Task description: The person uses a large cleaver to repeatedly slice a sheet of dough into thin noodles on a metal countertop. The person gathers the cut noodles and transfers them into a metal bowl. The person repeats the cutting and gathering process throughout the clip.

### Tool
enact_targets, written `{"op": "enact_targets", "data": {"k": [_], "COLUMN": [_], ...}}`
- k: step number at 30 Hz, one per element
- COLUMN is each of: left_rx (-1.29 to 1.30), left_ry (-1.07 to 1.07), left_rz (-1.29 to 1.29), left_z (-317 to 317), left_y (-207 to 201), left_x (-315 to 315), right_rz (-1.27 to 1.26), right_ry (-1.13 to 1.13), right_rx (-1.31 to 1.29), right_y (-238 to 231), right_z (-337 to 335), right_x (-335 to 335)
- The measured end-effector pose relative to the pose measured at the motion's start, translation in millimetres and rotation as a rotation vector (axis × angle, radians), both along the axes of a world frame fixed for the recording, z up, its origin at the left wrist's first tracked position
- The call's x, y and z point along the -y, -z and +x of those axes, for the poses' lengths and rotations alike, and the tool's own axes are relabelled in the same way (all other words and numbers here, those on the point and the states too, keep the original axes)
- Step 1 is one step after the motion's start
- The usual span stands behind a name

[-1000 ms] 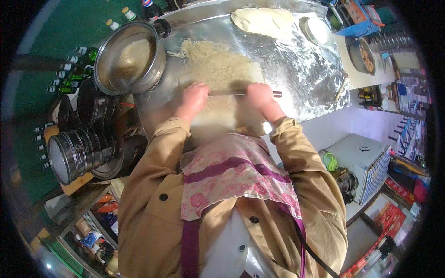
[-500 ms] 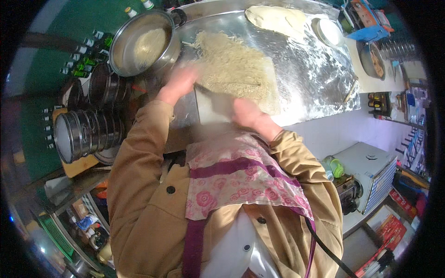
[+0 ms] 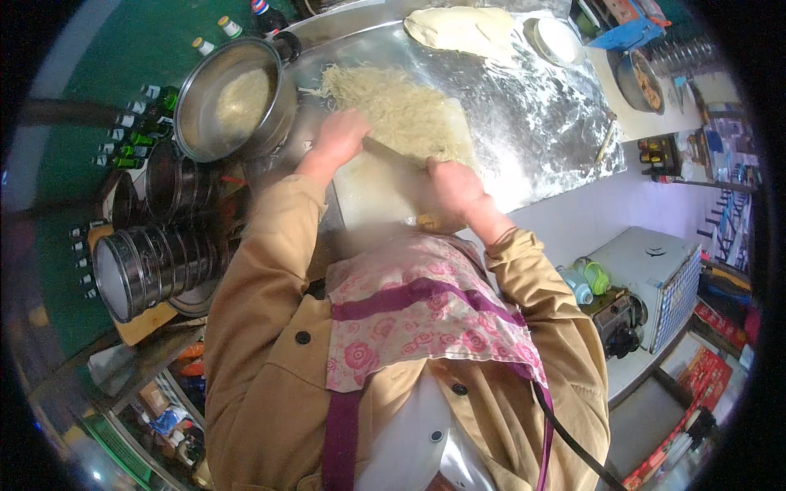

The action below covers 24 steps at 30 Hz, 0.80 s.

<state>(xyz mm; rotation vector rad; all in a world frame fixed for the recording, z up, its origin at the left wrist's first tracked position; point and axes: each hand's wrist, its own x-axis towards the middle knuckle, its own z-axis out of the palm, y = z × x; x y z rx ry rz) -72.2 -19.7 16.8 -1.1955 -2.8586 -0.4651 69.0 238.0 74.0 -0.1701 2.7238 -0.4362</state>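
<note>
A broad-bladed knife (image 3: 395, 155), partly blurred, lies slantwise between my two hands along the near side of a pile of pale, thin shreds (image 3: 393, 106). My left hand (image 3: 340, 137) is closed at the blade's left end. Around the knife's right end my right hand (image 3: 457, 190) is curled, its fingers partly hidden. Below the blade shows a white cutting board (image 3: 360, 196), and the shreds spread from it onto the metal worktop. A small yellowish thing (image 3: 427, 221) sits at the board's near edge; I cannot make out what it is.
Left of the shreds stands a metal pot (image 3: 196, 123) holding more pale shreds. A flat sheet of dough (image 3: 458, 31) and a white-filled bowl (image 3: 558, 41) sit at the back of the floury metal worktop (image 3: 557, 123). Stacked round metal tins (image 3: 155, 266) and bottles are at the left.
My hands and the knife have shifted slightly, and the blade's edge shows more sharply. The whole view has moved a little, with the worktop now further left.
</note>
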Motion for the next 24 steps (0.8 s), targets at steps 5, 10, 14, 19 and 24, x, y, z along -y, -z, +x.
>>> {"op": "enact_targets", "data": {"k": [5, 10, 14, 19, 24], "left_rx": [0.007, -0.018, 0.064, 0.077, 0.172], "left_ry": [-0.083, -0.15, -0.136, -0.231, -0.287], "left_rz": [-0.002, 0.022, 0.035, 0.021, -0.108], "left_z": [7, 11, 12, -4, -16], "left_y": [-13, 19, 13, -17, 14], "left_x": [-16, -24, -15, -10, -25], "right_rz": [0.058, 0.025, 0.037, 0.237, 0.192], "right_ry": [-0.039, -0.018, -0.118, -0.257, -0.017], "right_rx": [0.025, -0.035, -0.03, -0.051, -0.021], "right_y": [-21, 17, -17, 3, 86], "right_z": [-32, -51, -74, -124, -144], "right_x": [-24, -30, -34, -48, -59]}}
